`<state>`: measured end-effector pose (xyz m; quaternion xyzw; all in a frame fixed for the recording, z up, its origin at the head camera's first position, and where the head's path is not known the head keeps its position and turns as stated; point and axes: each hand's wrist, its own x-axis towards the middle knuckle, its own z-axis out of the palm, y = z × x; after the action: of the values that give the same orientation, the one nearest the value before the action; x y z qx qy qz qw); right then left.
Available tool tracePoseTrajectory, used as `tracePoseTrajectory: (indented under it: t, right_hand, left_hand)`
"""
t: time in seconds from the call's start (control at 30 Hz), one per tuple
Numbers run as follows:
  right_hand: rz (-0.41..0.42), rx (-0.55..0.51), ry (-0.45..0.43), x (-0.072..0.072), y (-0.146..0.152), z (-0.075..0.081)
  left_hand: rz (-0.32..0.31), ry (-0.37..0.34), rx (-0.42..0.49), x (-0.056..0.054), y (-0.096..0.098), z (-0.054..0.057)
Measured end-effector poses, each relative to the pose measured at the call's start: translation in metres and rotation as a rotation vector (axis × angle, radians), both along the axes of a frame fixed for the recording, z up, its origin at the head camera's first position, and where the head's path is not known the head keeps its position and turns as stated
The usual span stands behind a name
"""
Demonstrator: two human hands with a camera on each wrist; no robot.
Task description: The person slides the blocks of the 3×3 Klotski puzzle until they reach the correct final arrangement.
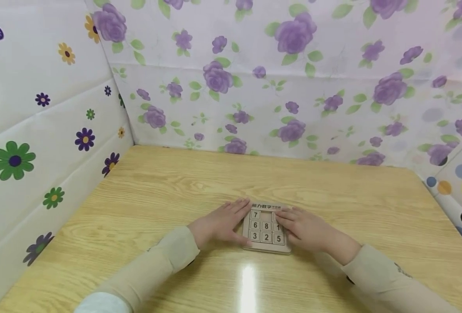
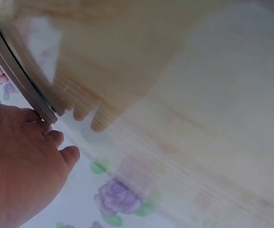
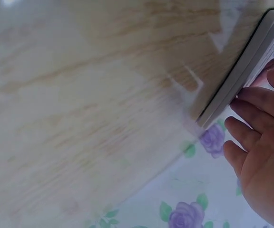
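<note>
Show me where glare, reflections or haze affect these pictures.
Head view: a bright glare streak on the table below the number puzzle, though its uncovered digits are readable; left wrist view: finger-shaped reflections on the glossy tabletop near the left hand; right wrist view: a small bright spot at top left, the wood looking pale and hazy beside the right hand.

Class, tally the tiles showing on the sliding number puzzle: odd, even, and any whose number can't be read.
Odd tiles (7, 1, 3, 5): 4
Even tiles (6, 8, 2): 3
Unreadable tile, partly under the right hand: 1
Total: 8
</note>
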<state>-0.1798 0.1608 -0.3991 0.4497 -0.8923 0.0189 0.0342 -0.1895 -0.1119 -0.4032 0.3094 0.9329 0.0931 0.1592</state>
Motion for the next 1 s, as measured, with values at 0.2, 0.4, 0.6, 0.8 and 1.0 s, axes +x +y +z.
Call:
tracePoseTrajectory:
  t: [0.2,0.4,0.6,0.8,1.0]
  right_hand:
    - [-0.026,-0.009,-0.038,0.0,-0.008,0.002]
    - [0.011,0.004,-0.08,0.002,-0.022,-0.004]
    - [0.027,0.01,-0.1,0.002,-0.035,-0.001]
    - [0.028,0.05,-0.152,-0.002,-0.044,0.002]
    - [0.017,0.027,-0.179,-0.005,-0.042,0.0]
  left_hand:
    - [0.003,0.002,-0.01,0.001,0.001,-0.001]
    - [-0.005,-0.024,0.006,0.005,0.004,-0.005]
    - [-0.001,-0.008,-0.004,0.005,0.004,-0.006]
    - [0.002,-0.007,-0.008,0.004,0.002,-0.001]
    - [-0.005,0.005,-0.027,0.001,0.001,0.0]
